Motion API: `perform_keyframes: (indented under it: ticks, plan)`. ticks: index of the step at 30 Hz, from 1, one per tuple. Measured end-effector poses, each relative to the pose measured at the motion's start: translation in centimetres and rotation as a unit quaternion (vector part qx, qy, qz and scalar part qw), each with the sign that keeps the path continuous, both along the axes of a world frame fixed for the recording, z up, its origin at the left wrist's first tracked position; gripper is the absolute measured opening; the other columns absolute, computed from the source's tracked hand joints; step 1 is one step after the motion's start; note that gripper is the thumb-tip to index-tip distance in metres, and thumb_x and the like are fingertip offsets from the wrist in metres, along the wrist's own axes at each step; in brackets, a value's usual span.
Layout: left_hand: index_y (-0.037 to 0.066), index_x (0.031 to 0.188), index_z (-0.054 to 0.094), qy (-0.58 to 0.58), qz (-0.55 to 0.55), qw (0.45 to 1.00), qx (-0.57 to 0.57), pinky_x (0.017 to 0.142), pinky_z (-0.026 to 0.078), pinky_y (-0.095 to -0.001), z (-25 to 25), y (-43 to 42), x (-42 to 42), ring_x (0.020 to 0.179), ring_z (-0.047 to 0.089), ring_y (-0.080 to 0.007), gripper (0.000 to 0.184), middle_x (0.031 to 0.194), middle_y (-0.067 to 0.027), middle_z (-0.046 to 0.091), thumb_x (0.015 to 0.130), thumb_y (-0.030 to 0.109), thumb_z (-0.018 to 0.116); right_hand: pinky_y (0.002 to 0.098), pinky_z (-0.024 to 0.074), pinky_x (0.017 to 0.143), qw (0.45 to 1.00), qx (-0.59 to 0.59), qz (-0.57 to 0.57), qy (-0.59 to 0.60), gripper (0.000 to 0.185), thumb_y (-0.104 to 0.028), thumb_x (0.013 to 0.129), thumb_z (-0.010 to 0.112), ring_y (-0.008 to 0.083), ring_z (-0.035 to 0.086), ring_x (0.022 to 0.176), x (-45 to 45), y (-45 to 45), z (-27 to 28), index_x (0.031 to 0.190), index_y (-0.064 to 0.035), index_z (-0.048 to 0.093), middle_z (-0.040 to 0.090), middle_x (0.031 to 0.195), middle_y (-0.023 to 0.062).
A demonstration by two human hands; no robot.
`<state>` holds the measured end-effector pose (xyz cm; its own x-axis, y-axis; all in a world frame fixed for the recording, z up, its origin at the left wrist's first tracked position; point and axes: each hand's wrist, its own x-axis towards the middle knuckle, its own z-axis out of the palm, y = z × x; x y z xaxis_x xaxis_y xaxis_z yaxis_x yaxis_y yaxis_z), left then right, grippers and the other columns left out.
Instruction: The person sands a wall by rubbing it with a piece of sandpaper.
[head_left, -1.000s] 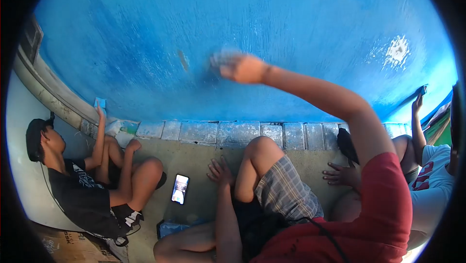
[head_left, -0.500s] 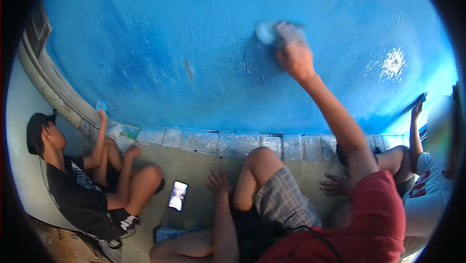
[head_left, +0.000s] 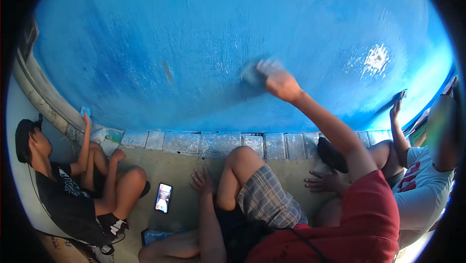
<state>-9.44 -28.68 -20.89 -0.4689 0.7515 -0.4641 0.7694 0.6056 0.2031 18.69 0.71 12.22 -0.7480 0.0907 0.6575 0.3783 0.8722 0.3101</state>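
Note:
My right hand (head_left: 281, 82) presses a pale, motion-blurred piece (head_left: 252, 73) flat against the blue wall (head_left: 194, 30), right of a small brownish mark (head_left: 168, 72). The piece looks like a cloth or pad, but the blur hides its details. My left hand (head_left: 203, 183) rests on the floor with its fingers spread, holding nothing. Left of it a phone (head_left: 163, 198) with a lit screen lies on the floor.
A person in black (head_left: 63, 185) sits at the left, holding a light blue piece (head_left: 85, 111) to the wall. At the right, another person (head_left: 422, 185) holds a dark piece (head_left: 402, 94) against it. Grey blocks (head_left: 221, 142) line the wall's foot.
My right hand has swept across the wall with the pale piece, first up and right, then back down and slightly left. My left hand stays on the floor.

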Motion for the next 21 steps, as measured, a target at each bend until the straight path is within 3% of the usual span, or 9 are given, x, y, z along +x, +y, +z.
perform_keyframes:
  ticks: [2, 6, 8, 9, 10, 12, 16, 18, 21]
  plan:
    - [0.025, 0.154, -0.01, 0.008, 0.004, 1.0, 0.008, 0.111, -0.004, -0.0664, -0.7, 0.2, -0.1, 0.145, -0.015, -0.0422, 0.103, 0.159, -0.0193, -0.017, 0.084, 0.044, 0.063, 0.0448, 0.0396, 0.106, 0.997, -0.071, 0.007, -0.038, 0.053, -0.004, 0.084, 0.058, 0.0401, 0.052, 0.12, 1.7, -0.3, -0.3, 0.136, 0.0023, 0.046, 0.052, 0.134, 0.0239]
    - [0.025, 0.154, -0.01, -0.013, 0.005, 1.0, 0.02, 0.11, -0.005, -0.0663, 1.0, -0.5, 0.8, 0.145, -0.016, -0.042, 0.105, 0.159, -0.0194, -0.017, 0.083, 0.048, 0.064, 0.0475, 0.039, 0.104, 0.897, 0.092, -0.127, 0.412, 0.06, 0.009, 0.078, 0.059, 0.0415, 0.05, 0.124, 1.6, -1.1, 3.3, 0.137, 0.0023, 0.045, 0.05, 0.137, 0.0245]
    - [0.025, 0.154, -0.009, -0.019, 0.002, 1.0, 0.014, 0.11, -0.005, -0.0664, 2.3, -0.3, 0.6, 0.145, -0.015, -0.0422, 0.105, 0.158, -0.0198, -0.017, 0.082, 0.049, 0.064, 0.0468, 0.0398, 0.105, 0.931, 0.086, -0.115, 0.335, 0.05, 0.002, 0.084, 0.057, 0.0406, 0.05, 0.124, 0.7, -1.6, 1.4, 0.133, 0.0024, 0.047, 0.049, 0.138, 0.0235]
    - [0.025, 0.154, -0.009, -0.016, 0.003, 1.0, 0.009, 0.11, -0.005, -0.0664, 2.3, 0.0, 0.4, 0.145, -0.015, -0.0423, 0.105, 0.158, -0.0196, -0.017, 0.082, 0.049, 0.064, 0.0447, 0.0404, 0.105, 0.974, -0.023, -0.22, 0.045, 0.041, -0.004, 0.089, 0.054, 0.0397, 0.049, 0.126, 0.4, -2.9, 1.9, 0.13, 0.0017, 0.049, 0.048, 0.14, 0.0227]
    - [0.025, 0.154, -0.009, -0.014, 0.005, 1.0, 0.005, 0.11, -0.005, -0.0665, 2.0, 0.1, 0.5, 0.145, -0.015, -0.0424, 0.105, 0.158, -0.0195, -0.017, 0.083, 0.048, 0.064, 0.0429, 0.0421, 0.103, 0.997, 0.046, 0.002, -0.063, 0.032, -0.01, 0.093, 0.05, 0.038, 0.048, 0.127, 1.0, -1.9, -0.3, 0.123, 0.0013, 0.053, 0.046, 0.142, 0.0217]
    - [0.025, 0.154, -0.009, -0.002, 0.003, 1.0, 0.001, 0.11, -0.005, -0.0666, 1.3, 0.1, 0.2, 0.145, -0.014, -0.0425, 0.104, 0.159, -0.0193, -0.017, 0.083, 0.047, 0.064, 0.0439, 0.0417, 0.103, 0.999, 0.03, -0.03, -0.027, 0.029, -0.008, 0.091, 0.054, 0.0378, 0.048, 0.128, 2.3, 0.6, -1.3, 0.119, 0.0013, 0.054, 0.047, 0.141, 0.0228]
    - [0.026, 0.154, -0.008, 0.009, -0.001, 1.0, 0.027, 0.11, -0.004, -0.0669, -0.3, -0.3, 0.6, 0.145, -0.014, -0.0428, 0.102, 0.159, -0.0191, -0.016, 0.084, 0.042, 0.064, 0.0468, 0.0386, 0.105, 0.826, -0.066, -0.063, 0.556, 0.042, -0.002, 0.086, 0.059, 0.0427, 0.049, 0.124, 0.2, -1.3, 5.0, 0.126, 0.0036, 0.051, 0.05, 0.136, 0.0258]
    - [0.026, 0.154, -0.008, 0.012, -0.003, 0.999, 0.03, 0.11, -0.004, -0.0672, -0.5, -0.4, -0.1, 0.145, -0.013, -0.0429, 0.101, 0.159, -0.0192, -0.016, 0.084, 0.04, 0.064, 0.0472, 0.0405, 0.102, 0.906, 0.118, -0.137, 0.382, 0.042, -0.002, 0.085, 0.056, 0.0427, 0.05, 0.123, -0.7, -0.5, 3.7, 0.126, 0.0052, 0.051, 0.051, 0.135, 0.025]
    - [0.027, 0.154, -0.008, 0.016, -0.001, 1.0, 0.017, 0.11, -0.003, -0.0678, -0.3, 0.2, 0.0, 0.146, -0.012, -0.0432, 0.1, 0.159, -0.0195, -0.014, 0.084, 0.039, 0.063, 0.0471, 0.0374, 0.107, 0.999, 0.022, -0.018, 0.022, 0.033, -0.009, 0.086, 0.055, 0.041, 0.047, 0.127, 0.3, 0.0, 0.6, 0.115, 0.0041, 0.055, 0.049, 0.139, 0.0208]
